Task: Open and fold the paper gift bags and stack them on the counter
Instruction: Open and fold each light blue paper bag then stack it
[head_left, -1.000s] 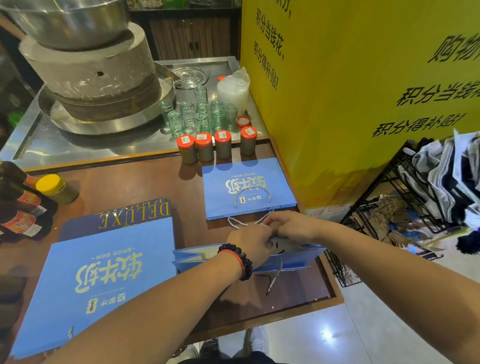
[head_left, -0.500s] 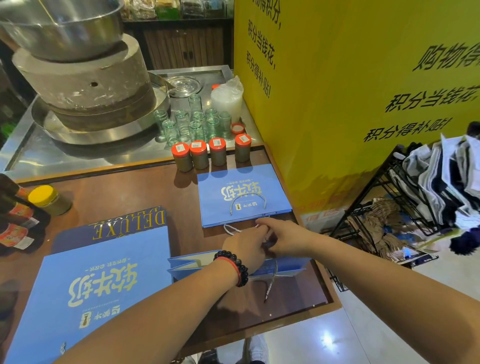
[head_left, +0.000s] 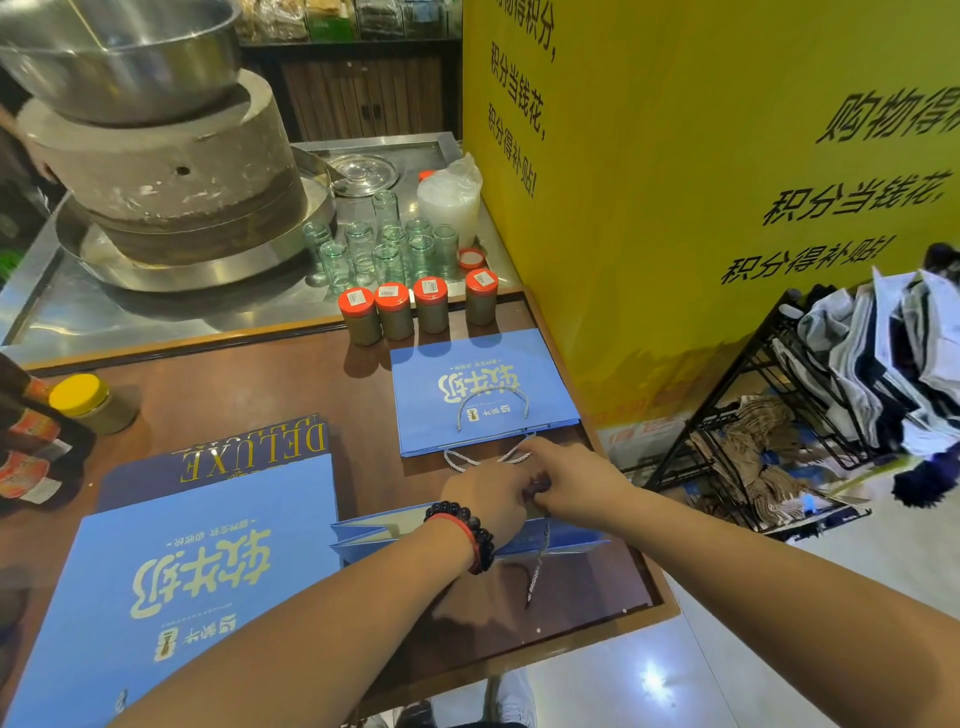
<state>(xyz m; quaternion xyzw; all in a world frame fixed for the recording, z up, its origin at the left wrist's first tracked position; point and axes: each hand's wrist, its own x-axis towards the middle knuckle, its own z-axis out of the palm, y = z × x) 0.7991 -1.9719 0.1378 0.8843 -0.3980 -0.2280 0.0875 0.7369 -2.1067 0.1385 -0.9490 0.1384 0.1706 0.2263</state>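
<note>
Both hands meet over the small blue gift bag (head_left: 561, 538) lying near the front right corner of the counter (head_left: 270, 395); the left hand (head_left: 488, 499), with a dark bead bracelet (head_left: 470, 530) at the wrist, has its fingers curled down onto the bag's upper edge, and the right hand (head_left: 571, 486) closes in against it from the other side; both look to be pinching the paper there, though the fingertips themselves are hidden behind the knuckles. The bag's side gusset shows as a zigzag at its left end, so it seems only partly flattened; one cord handle (head_left: 537, 566) trails toward the counter's front edge.

Just beyond the hands a finished flat bag (head_left: 483, 389) lies with its rope handles (head_left: 488, 457) loose and close to the right knuckles; larger blue bags (head_left: 182, 571) sit to the left over a dark DELUXE bag (head_left: 249, 447).

The risks, as I judge them: a crooked press would set the gusset creases wrong and leave a lumpy fold; a knuckle could snag those loose handles and drag the flat bag askew; a hasty push toward the stack might knock the red-lidded jars (head_left: 415, 309) behind it; the trailing cord could get creased under the paper.
</note>
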